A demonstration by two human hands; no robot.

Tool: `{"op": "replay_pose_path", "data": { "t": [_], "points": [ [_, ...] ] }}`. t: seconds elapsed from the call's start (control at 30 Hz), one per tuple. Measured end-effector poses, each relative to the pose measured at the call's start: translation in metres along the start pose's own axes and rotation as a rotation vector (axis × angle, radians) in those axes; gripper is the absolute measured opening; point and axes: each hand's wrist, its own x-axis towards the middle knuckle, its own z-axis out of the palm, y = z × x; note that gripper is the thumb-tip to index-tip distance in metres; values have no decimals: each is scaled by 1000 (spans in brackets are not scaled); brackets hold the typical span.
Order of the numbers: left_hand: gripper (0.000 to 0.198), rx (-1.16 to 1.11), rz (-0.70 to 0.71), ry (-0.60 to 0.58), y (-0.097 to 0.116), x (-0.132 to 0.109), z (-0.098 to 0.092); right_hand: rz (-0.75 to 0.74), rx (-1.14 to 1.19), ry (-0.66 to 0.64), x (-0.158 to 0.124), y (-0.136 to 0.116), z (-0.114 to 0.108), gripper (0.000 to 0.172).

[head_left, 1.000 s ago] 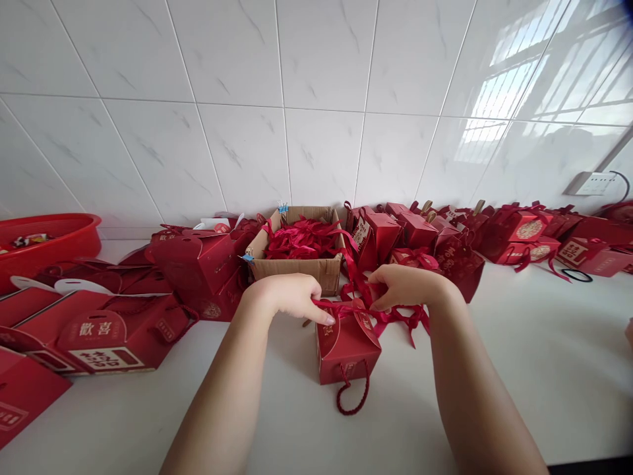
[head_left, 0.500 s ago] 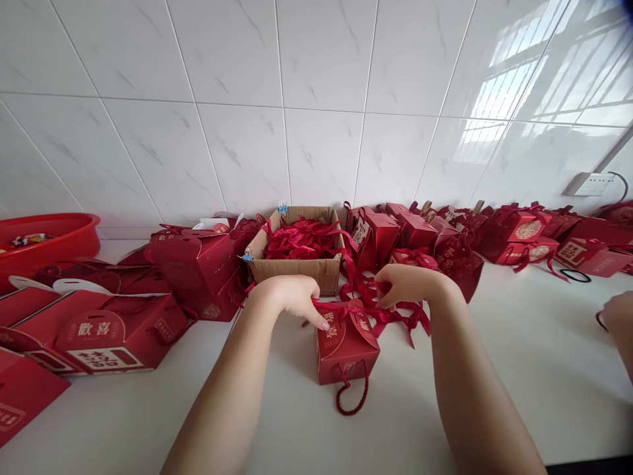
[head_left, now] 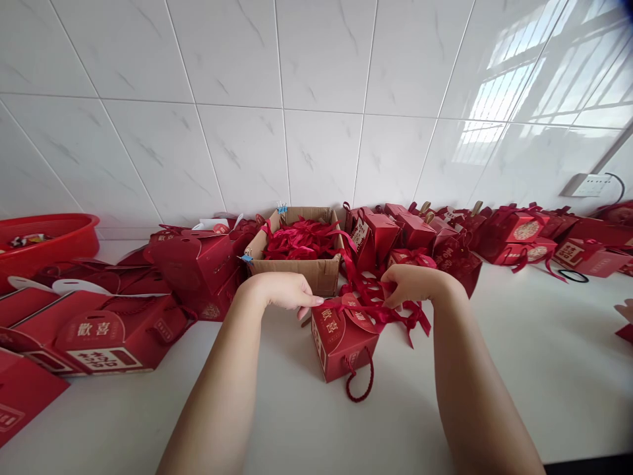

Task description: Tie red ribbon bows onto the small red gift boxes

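Observation:
A small red gift box (head_left: pixel 341 346) with a rope handle stands on the white counter in front of me. A red ribbon (head_left: pixel 368 309) runs across its curved top flaps. My left hand (head_left: pixel 281 290) pinches the ribbon's left end just above the box's left flap. My right hand (head_left: pixel 413 285) is closed on the ribbon at the right, where loose ribbon tails (head_left: pixel 413 320) hang down. Both hands are at the box's top, one on each side.
A cardboard box (head_left: pixel 297 267) full of red ribbons sits just behind. Folded and flat red gift boxes (head_left: pixel 106 333) lie left, finished ones (head_left: pixel 519 234) line the wall right. A red basin (head_left: pixel 47 241) is far left. Another person's hand (head_left: pixel 624 310) shows at the right edge.
The gift box has turned slightly and shifted a little away from me. Both hands rose a bit with the ribbon pulled across the top. The other person's hand drew back to the right edge.

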Motion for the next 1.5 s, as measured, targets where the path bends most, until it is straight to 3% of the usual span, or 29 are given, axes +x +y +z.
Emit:
{"op": "replay_pose_path", "data": {
  "t": [0.17, 0.43, 0.73, 0.8, 0.97, 1.2, 1.3, 1.4, 1.5],
  "points": [
    [43, 8, 4, -26, 0, 3, 0, 25, 10, 8, 1, 10, -2, 10],
    [39, 12, 20, -28, -6, 9, 0, 78, 17, 64, 6, 25, -3, 25],
    [46, -27, 6, 64, -20, 10, -3, 39, 73, 93, -3, 27, -5, 36],
    [48, -44, 72, 138, -20, 5, -5, -31, 111, 66, -11, 25, -7, 44],
    [39, -100, 377, 224, -12, -11, -7, -434, 269, -82, -24, 16, -10, 43],
    [36, -417, 498, 343, -3, -22, -10, -789, 467, 8, -26, -6, -10, 29],
    [33, -665, 573, 438, -3, -20, -9, -845, 673, 50, -22, -11, -6, 29],
    [33, -935, 711, 406, -2, -15, -7, -823, 927, 92, -17, -14, 0, 31],
    [29, -1066, 778, 375, 1, -10, -5, -835, 1094, 77, -13, -17, 3, 30]
  ]
}}
